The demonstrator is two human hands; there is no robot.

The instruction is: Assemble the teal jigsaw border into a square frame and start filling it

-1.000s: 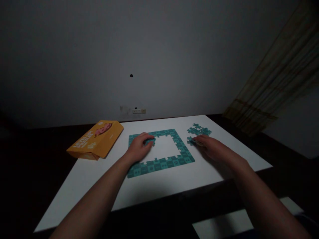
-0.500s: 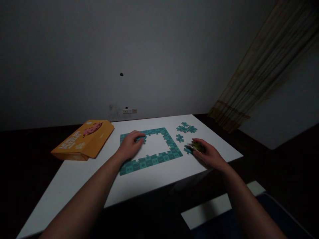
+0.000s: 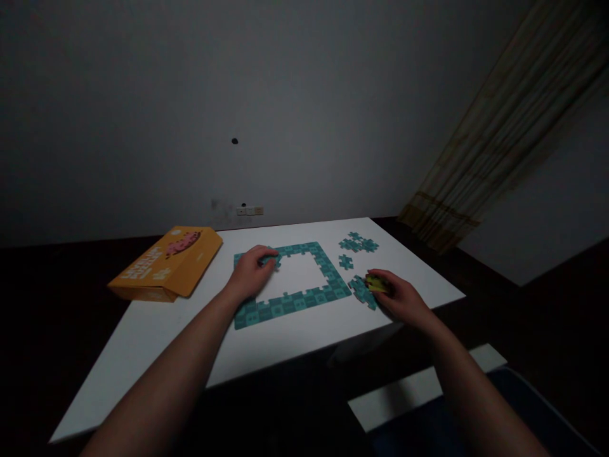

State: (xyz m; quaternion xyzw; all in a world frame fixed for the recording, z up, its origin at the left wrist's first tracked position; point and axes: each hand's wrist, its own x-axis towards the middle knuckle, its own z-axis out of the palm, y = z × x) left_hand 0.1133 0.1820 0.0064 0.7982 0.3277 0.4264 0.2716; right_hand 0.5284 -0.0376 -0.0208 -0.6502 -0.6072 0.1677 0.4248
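Note:
A teal puzzle frame (image 3: 285,304) of joined pieces lies flat on the white table, its middle showing bare tabletop. At the frame's left side rests my left hand (image 3: 250,273), fingers curled, thumb and forefinger closed about a teal puzzle piece (image 3: 277,261). My right hand (image 3: 402,297), to the right of the frame, grips several yellow-green puzzle pieces (image 3: 375,284), partly covered by the fingers. Just below and left of that hand are spread teal pieces (image 3: 361,291). One loose teal piece (image 3: 346,261) lies farther back.
A yellow puzzle box (image 3: 176,260) with a pink picture lies at the table's left. Another cluster of teal pieces (image 3: 358,243) sits at the back right. The white table (image 3: 271,352) stands before a grey wall, and a curtain (image 3: 457,152) hangs at right.
More teal pieces now lie on the table beside my right hand, and the yellow-green pieces in it show more plainly. My left hand has stayed at the frame's left side.

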